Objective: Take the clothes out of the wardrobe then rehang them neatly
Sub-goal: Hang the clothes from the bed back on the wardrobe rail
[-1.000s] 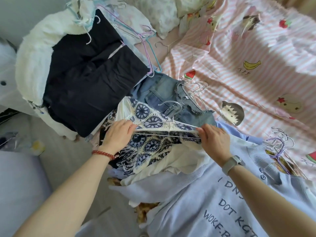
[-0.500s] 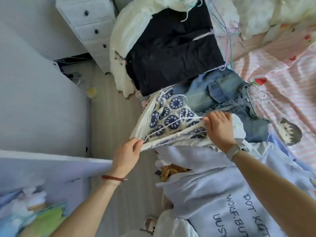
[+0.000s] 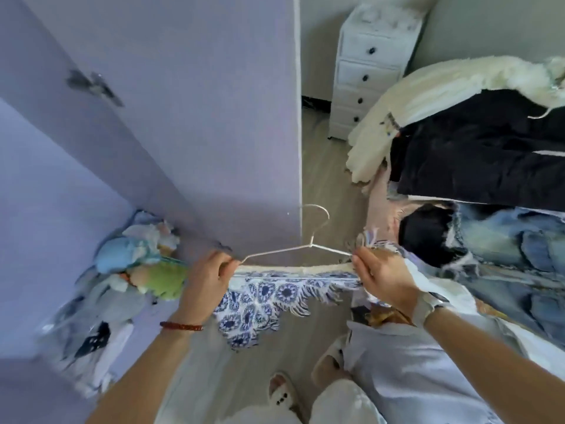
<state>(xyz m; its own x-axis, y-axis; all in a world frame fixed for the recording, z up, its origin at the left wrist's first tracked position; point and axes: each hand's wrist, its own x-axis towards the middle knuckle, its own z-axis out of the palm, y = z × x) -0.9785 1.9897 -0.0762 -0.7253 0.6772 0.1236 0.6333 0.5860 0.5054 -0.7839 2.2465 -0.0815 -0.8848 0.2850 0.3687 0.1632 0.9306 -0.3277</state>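
A white wire hanger (image 3: 293,250) is held level over the floor, hook pointing away from me. A blue-and-white patterned fringed garment (image 3: 260,304) hangs folded over its bottom bar. My left hand (image 3: 205,281) grips the hanger's left end together with the cloth. My right hand (image 3: 383,278) pinches the right end the same way. The lilac wardrobe door (image 3: 183,117) stands just behind the hanger. Other clothes lie heaped on the bed at the right: a black garment (image 3: 483,154), jeans (image 3: 504,240) and a pale blue sweatshirt (image 3: 422,377).
A white chest of drawers (image 3: 370,65) stands at the back beside the bed. Soft toys (image 3: 143,264) and bagged items sit low inside the wardrobe at the left. A cream fluffy coat (image 3: 428,96) drapes over the bed corner. My slippered feet (image 3: 305,381) stand on the wooden floor.
I have turned left from the bed toward the wardrobe. Both hands lifted the patterned garment on its hanger off the pile and carried it over the floor.
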